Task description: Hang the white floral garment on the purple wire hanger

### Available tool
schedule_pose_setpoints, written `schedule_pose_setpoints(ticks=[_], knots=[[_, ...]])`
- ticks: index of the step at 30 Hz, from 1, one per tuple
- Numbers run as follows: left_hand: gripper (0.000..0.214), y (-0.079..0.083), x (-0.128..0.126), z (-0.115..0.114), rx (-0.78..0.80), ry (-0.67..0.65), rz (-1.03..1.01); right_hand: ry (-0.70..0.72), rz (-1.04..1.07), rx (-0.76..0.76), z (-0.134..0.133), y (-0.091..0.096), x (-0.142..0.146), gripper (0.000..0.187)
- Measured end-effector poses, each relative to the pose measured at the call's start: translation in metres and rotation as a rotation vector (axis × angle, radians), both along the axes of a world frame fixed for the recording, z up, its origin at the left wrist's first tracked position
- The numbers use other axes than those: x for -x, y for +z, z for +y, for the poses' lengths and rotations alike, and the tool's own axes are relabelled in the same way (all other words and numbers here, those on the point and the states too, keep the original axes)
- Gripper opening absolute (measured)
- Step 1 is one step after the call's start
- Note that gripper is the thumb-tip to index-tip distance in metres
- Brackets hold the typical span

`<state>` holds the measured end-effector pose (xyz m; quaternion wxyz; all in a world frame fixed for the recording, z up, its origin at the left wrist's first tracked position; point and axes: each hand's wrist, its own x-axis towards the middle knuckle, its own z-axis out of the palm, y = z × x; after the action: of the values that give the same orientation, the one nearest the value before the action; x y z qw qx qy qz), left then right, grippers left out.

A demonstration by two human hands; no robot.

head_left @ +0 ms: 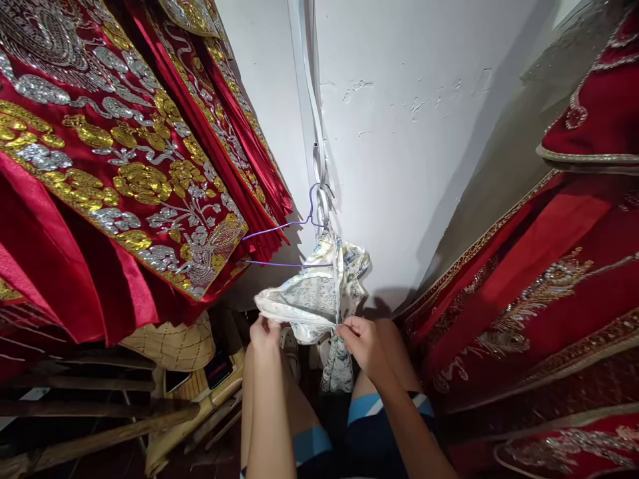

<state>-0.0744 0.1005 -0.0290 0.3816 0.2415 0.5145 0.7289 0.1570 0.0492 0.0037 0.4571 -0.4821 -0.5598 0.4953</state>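
A white garment [314, 296] with a bluish floral print hangs in front of the wall, its exact kind unclear. My left hand [265, 332] pinches the lower left end of its pale edge band. On the other side, my right hand [360, 336] has thumb and fingers closed on the same edge, beside a thin strip running up the cloth. Between both hands the opening is spread, showing the greyish inside. A purple wire hanger [279, 230] reaches in from the left, partly behind the garment. More printed cloth [338, 369] dangles below my right hand.
Red costumes with gold and silver sequins [144, 179] hang close on the left; more red embroidered cloth [529, 313] fills the right. A white strap [312, 86] runs down the wall. Lower left stands a bamboo chair [200, 406] with a phone [218, 370] on it.
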Motion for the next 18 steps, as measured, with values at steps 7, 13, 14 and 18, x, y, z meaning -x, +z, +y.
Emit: schedule_pose_setpoints(ticks=[7,13,14,18], knots=[[0.023,-0.007,-0.038,-0.024,-0.014,-0.065,-0.447,-0.063,-0.053,0.11,0.012,-0.019,-0.048,0.021],[0.005,0.032,-0.061,-0.042,-0.253,-0.244,-0.595,0.381,-0.312,0.264,0.01,-0.035,-0.075,0.02],[0.005,0.038,-0.065,-0.046,-0.265,-0.277,-0.555,0.421,-0.313,0.267,0.009,-0.036,-0.075,0.023],[0.022,0.051,-0.078,-0.06,-0.244,-0.384,-0.379,0.327,-0.265,0.152,0.009,-0.032,-0.065,0.032]])
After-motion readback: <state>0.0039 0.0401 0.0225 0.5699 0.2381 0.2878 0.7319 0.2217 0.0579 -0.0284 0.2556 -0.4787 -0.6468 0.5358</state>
